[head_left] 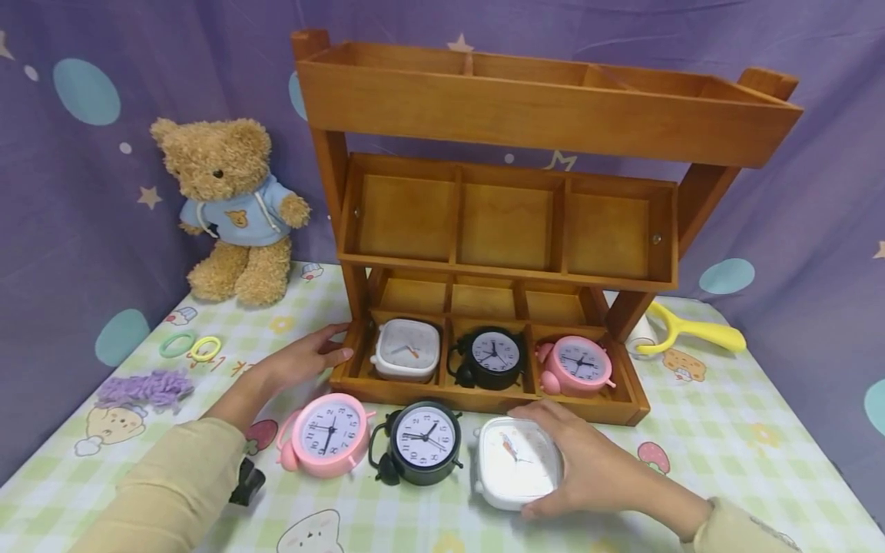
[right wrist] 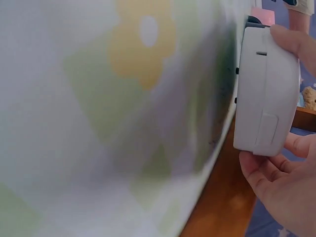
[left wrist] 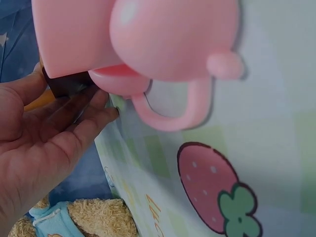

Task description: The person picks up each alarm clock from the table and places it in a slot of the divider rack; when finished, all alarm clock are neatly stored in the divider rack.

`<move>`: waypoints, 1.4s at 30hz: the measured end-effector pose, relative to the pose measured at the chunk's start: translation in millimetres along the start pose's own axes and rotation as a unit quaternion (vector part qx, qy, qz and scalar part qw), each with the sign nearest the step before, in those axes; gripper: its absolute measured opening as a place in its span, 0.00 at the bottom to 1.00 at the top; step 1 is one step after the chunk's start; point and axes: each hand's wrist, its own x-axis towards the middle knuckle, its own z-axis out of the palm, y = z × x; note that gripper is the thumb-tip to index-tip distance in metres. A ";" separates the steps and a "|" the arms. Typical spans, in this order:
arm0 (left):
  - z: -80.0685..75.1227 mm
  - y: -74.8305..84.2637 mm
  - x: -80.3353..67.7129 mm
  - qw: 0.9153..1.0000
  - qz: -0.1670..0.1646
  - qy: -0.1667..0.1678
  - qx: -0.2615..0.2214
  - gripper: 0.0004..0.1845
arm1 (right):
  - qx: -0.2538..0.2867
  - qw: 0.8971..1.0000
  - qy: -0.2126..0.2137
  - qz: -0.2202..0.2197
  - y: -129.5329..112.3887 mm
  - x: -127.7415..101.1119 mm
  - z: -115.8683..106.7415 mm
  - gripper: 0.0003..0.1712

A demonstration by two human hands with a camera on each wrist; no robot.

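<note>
"Where's the white clock (head_left: 518, 463)?"

"Held in your right hand (head_left: 588, 461), thumb and fingers curved round its sides, before the wooden rack (head_left: 484, 91). I can't tell whether you've lifted it off the tablecloth (head_left: 397, 530). Left of it you have a black clock (head_left: 425, 438), then a pink clock (head_left: 332, 436)."

"How much is done?"

"About half, I'd judge: your bottom row already houses a second white clock (head_left: 408, 348), a second black clock (head_left: 494, 357) and a second pink clock (head_left: 583, 362), one per compartment. The front three remain outside."

"And the left hand (head_left: 300, 359)?"

"Your fingers reach loosely extended against the rack's left end, holding no clock. The teddy bear (head_left: 238, 215) sits behind."
</note>
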 end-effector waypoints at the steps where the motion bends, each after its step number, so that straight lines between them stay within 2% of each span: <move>1: 0.0 0.1 -0.2 1.000 0.000 0.000 -0.001 0.34 | 0.003 1.000 0.001 0.001 -1.0 -0.5 -2.5 0.58; 5: 0.0 0.7 -0.8 1.000 -0.001 -0.001 -0.001 0.34 | 0.016 1.000 0.009 0.005 -7.2 -1.0 -15.3 0.57; 14: -0.9 1.6 -0.8 1.000 0.003 -0.003 0.009 0.34 | -0.025 0.997 0.057 -0.053 -30.3 11.8 -58.0 0.58; 26: -0.8 -1.0 0.0 1.000 0.013 -0.002 0.016 0.34 | -0.061 0.981 0.115 -0.145 -62.2 59.2 -106.7 0.60; 35: -0.3 -3.4 -1.1 1.000 0.025 0.003 0.014 0.34 | -0.065 0.979 0.130 -0.145 -86.7 101.7 -132.5 0.62; 42: 1.1 -2.9 0.1 1.000 0.028 0.005 0.006 0.33 | -0.088 0.975 0.154 -0.135 -94.7 136.3 -145.6 0.62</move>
